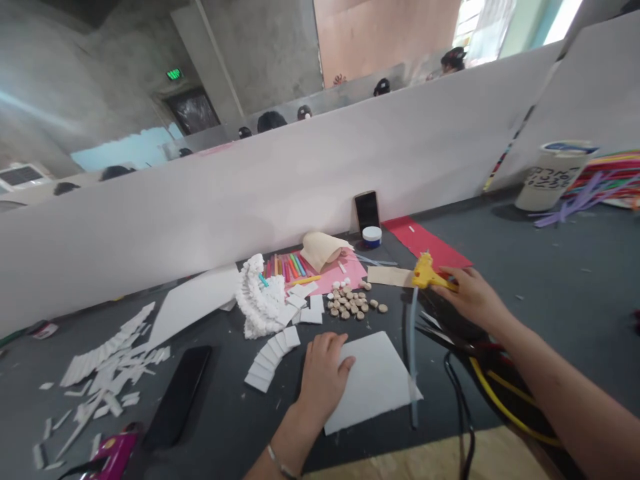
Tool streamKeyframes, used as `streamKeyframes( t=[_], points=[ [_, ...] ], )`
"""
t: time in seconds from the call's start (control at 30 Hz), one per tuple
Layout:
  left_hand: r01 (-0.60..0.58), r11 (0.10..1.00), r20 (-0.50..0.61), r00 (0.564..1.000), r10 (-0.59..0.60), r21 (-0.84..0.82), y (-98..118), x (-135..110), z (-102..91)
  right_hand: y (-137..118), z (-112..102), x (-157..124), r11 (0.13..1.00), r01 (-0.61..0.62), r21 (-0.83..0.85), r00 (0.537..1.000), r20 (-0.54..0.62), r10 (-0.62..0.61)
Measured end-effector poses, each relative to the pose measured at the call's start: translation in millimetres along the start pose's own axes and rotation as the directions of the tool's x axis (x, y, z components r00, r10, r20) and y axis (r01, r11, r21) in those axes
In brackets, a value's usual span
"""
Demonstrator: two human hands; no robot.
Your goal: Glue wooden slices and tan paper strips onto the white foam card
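My left hand (324, 373) lies flat, fingers together, on the left edge of a white foam sheet (373, 383) on the dark grey table. My right hand (473, 297) reaches forward and grips the handle of a yellow glue gun (426, 273), whose nozzle points left. A clear glue stick (413, 347) lies along the sheet's right edge. A fan of small white foam rectangles (273, 353) sits just left of my left hand. Small wooden discs (353, 303) lie beyond the sheet.
White foam strips (107, 363) are scattered at the left, beside a black phone (177, 397). Coloured markers (290, 267), pink paper, a red sheet (425, 243) and a small jar (371, 236) sit by the white partition (250, 200). Black and yellow cables (480, 383) run under my right arm. A cup (553, 175) stands far right.
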State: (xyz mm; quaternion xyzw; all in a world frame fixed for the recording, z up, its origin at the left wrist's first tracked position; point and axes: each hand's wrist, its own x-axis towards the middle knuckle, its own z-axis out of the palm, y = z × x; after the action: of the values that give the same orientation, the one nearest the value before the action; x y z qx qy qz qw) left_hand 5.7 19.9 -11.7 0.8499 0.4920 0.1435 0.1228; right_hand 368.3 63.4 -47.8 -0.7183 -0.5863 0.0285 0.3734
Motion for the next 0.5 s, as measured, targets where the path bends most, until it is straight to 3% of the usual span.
streamKeyframes(
  t=[0.27, 0.5],
  points=[
    [-0.154, 0.985, -0.08, 0.986, 0.148, -0.073, -6, 4, 5.8, 6, -1, 0, 0.999, 0.008, 0.04, 0.999, 0.038, -0.009],
    [-0.149, 0.987, -0.107, 0.984, 0.142, -0.06, -6, 1, 5.1, 16, -5, -7, 1.0, 0.004, 0.019, 0.999, 0.044, -0.004]
  ],
)
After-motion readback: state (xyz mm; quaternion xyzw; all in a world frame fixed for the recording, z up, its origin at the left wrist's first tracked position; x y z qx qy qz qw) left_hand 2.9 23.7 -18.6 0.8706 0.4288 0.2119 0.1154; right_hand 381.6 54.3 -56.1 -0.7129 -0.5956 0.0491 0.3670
